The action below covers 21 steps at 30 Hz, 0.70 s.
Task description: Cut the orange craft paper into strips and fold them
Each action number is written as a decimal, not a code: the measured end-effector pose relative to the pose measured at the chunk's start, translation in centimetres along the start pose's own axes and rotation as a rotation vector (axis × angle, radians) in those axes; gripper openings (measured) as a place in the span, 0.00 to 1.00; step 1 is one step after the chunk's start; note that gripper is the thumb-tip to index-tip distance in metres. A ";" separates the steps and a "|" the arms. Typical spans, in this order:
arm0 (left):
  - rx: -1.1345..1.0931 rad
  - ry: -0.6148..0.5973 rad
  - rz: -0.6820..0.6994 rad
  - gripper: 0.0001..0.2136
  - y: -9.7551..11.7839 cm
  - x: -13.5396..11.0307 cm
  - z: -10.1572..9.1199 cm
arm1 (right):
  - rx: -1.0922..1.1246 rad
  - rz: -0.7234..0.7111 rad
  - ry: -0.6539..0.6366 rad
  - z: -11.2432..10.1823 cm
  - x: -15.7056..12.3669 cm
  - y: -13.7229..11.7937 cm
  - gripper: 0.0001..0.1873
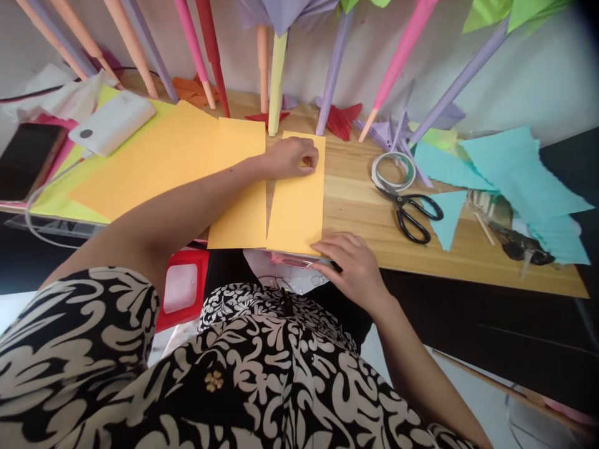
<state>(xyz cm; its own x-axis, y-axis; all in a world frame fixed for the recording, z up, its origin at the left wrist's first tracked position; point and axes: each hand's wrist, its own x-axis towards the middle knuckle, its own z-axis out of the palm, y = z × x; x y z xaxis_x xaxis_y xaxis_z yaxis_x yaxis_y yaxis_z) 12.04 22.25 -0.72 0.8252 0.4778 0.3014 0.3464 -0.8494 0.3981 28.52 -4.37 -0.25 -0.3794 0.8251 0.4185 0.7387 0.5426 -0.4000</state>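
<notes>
A yellow-orange paper strip (297, 206) lies on the wooden table (355, 206), split off from a second strip (241, 187) to its left. My left hand (292, 157) rests curled on the strip's far end, fingers pressed together against the paper. My right hand (349, 259) lies on the strip's near right corner at the table edge, fingers bent and pressing down. A narrow gap runs between the two strips near me.
Black-handled scissors (412, 215) and a tape roll (393, 171) lie to the right, by turquoise paper pieces (515, 174). Larger yellow sheets (145, 162), a white power bank (112, 121) and a phone (28, 159) sit left. Coloured paper cones (276, 81) lean against the wall.
</notes>
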 end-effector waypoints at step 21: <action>0.083 0.317 -0.041 0.07 16.5 -15.6 -0.4 | -0.177 0.100 0.335 3.2 -1.6 -0.6 0.05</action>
<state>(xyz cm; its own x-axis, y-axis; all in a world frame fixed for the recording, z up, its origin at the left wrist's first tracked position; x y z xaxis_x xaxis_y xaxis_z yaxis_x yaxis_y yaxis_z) 4.76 0.90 1.47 0.6342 0.5469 0.5465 0.4222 -0.8371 0.3477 26.85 -5.51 -3.27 -0.1196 0.7596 0.6393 0.8583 0.4028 -0.3179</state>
